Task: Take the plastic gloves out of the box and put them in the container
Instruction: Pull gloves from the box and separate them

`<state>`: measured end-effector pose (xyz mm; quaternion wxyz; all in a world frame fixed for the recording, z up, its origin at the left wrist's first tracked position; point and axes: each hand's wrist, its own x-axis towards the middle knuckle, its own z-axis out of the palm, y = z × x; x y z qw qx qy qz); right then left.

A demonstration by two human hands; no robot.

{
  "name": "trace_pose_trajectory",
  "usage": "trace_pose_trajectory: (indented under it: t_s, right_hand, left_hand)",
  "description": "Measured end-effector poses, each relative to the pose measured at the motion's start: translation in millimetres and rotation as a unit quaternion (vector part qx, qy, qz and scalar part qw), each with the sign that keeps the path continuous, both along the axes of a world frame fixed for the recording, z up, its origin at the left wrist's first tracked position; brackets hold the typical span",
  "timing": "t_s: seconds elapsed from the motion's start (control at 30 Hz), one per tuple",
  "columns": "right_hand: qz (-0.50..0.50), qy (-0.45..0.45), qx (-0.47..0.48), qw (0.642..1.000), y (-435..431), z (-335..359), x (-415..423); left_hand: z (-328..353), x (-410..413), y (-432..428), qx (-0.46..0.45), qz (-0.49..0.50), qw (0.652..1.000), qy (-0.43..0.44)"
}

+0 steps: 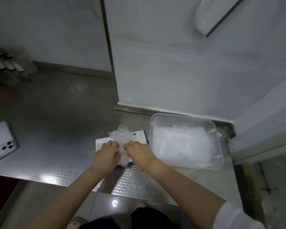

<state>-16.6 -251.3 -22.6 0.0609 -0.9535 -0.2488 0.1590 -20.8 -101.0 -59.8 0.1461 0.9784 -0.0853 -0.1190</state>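
A white and blue glove box [139, 135] lies flat on the steel counter, mostly covered by my hands. A crumpled bunch of clear plastic gloves [121, 138] sticks up out of it. My left hand [106, 154] and my right hand [141, 154] both grip this bunch from either side, fingers curled into the plastic. Just right of the box stands a clear plastic container [220, 149] holding a heap of clear gloves [183, 144].
A phone [2, 141] lies face down at the counter's left. Dark and white utensils [5, 61] stand at the far left. A white wall panel [172, 63] rises behind the box and container. The counter's front edge [40, 179] runs close to my body.
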Motion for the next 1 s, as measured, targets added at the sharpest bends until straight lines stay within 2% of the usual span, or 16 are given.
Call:
trace_pose_trajectory:
  t_s: [0.1,0.23,0.53,0.7,0.8,1.0]
  right_hand:
    - [-0.022,0.000,-0.018,1.000,2.3,1.9,4.7]
    - [-0.063,0.012,0.002,0.998,-3.6,6.0,9.5]
    - [-0.172,0.018,0.122,0.977,-10.0,7.7,8.7]
    - [-0.185,-0.018,0.128,0.974,-15.1,7.4,7.4]
    - [-0.144,-0.039,0.112,0.982,-14.7,8.6,6.2]
    - [-0.054,-0.040,0.040,0.997,-5.5,12.9,11.8]
  left_hand:
    - [3.1,-0.5,3.9,-0.046,0.013,0.999,0.021]
    - [5.0,-2.3,9.1,-0.067,0.016,0.997,0.030]
    - [8.2,-2.1,13.7,-0.060,0.027,0.998,0.001]
    - [9.5,1.4,8.8,-0.014,0.040,0.998,0.042]
    - [6.7,3.6,8.1,-0.012,0.030,0.998,0.058]
    - [0.2,4.4,2.7,-0.208,0.054,0.977,-0.016]
